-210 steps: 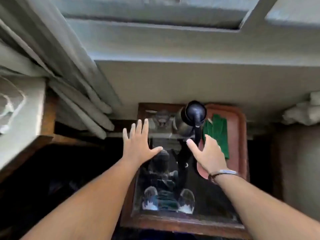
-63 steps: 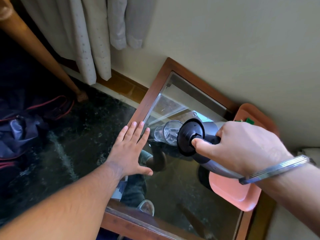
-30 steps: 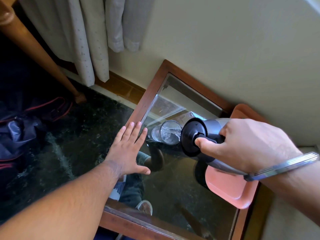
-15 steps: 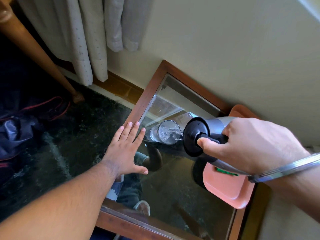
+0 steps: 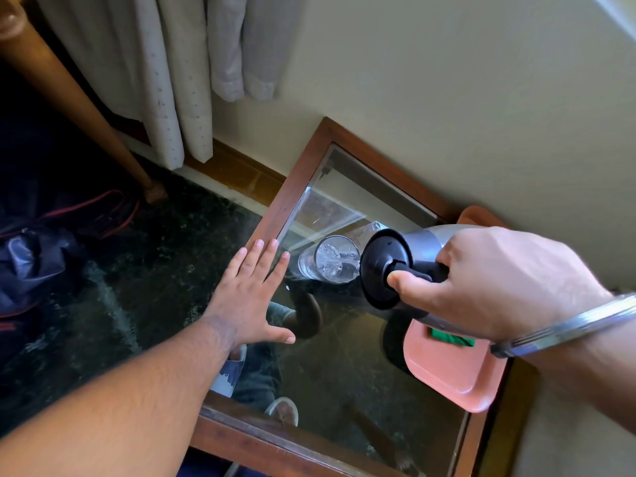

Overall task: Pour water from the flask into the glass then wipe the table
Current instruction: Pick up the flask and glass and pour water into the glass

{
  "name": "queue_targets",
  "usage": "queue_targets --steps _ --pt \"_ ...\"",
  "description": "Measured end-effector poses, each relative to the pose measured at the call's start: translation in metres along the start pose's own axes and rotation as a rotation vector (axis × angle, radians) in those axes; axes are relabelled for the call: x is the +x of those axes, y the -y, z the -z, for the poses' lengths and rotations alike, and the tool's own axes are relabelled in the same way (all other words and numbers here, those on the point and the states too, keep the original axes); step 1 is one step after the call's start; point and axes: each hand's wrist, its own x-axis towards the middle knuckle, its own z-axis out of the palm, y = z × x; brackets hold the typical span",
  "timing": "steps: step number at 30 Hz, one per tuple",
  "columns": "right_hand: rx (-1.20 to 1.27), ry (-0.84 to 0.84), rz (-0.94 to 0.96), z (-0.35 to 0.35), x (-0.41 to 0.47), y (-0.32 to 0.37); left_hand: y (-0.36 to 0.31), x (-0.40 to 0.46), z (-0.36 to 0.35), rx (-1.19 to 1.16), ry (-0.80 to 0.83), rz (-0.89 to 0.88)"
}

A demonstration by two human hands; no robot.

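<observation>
A: What's changed since half a second ago?

B: Little: the flask [image 5: 418, 247] stays tipped over the glass [image 5: 332, 259], and the water in the glass looks higher and churned. The green cloth [image 5: 451, 337] on the pink tray [image 5: 447, 376] shows a bit more below the wrist

A: And the hands?

B: The right hand [image 5: 492, 280] is wrapped around the flask's handle, thumb on the lid lever. The left hand [image 5: 249, 294] lies flat, fingers together, on the table [image 5: 285, 201] edge just beside the glass

A: How will they handle?

B: The steel flask is probably heavy and stiff, best held by its handle. The glass looks breakable and slick on the mirror-like top; I'd grip its lower wall

A: Count?

B: One flask, one glass, one tray, one cloth
</observation>
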Motion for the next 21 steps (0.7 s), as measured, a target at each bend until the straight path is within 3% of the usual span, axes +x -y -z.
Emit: queue_targets --steps 21 --pt "-0.071 -0.049 0.048 -0.001 -0.002 0.014 0.003 -0.007 0.004 0.001 -0.036 -0.084"
